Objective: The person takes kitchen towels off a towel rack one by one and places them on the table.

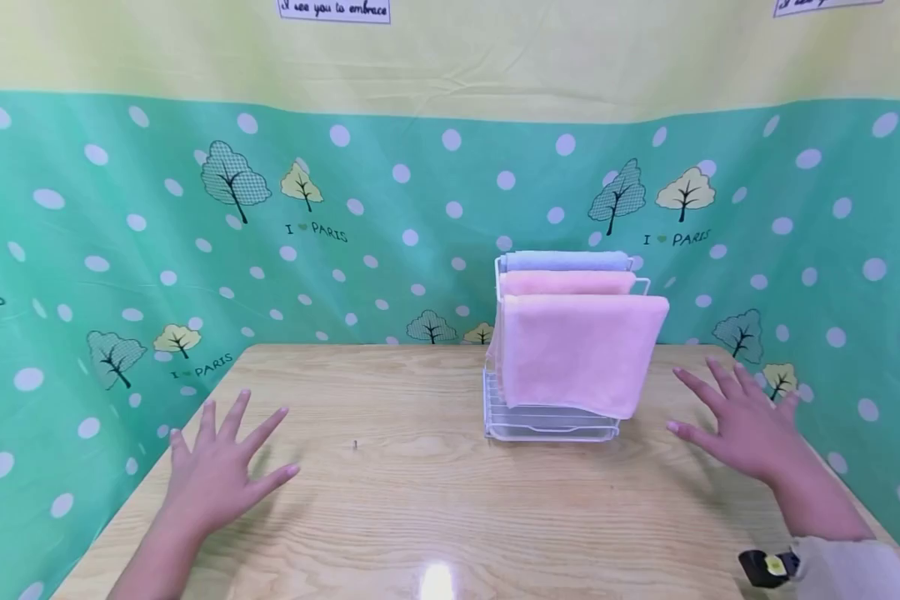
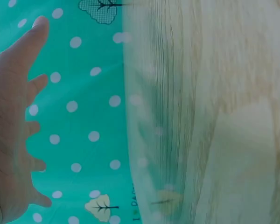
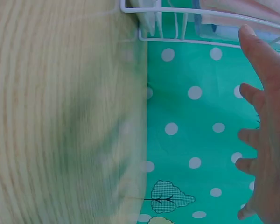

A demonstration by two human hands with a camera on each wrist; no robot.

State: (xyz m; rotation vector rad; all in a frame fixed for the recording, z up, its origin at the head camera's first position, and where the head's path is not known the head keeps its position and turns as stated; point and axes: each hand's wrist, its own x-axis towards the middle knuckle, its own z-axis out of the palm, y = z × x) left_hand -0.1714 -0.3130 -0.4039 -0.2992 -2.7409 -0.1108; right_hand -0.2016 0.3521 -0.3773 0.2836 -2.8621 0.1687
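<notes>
My left hand (image 1: 213,475) hovers over the left side of the table with its fingers spread and holds nothing. On the other side, my right hand (image 1: 750,425) is also spread and bare, just right of a white wire rack (image 1: 555,433). Over the rack's bars hang folded towels: a pink towel (image 1: 581,354) in front, a second pink towel (image 1: 570,283) behind it and a blue towel (image 1: 566,261) at the back. The right wrist view shows the rack's white wires (image 3: 191,11) beyond the thumb, apart from the fingers.
The wooden table (image 1: 390,517) ends at a green dotted curtain (image 1: 375,275) that hangs behind and along both sides. A tiny dark speck (image 1: 355,444) lies on the wood left of the rack. A black strap device (image 1: 768,568) sits at my right sleeve.
</notes>
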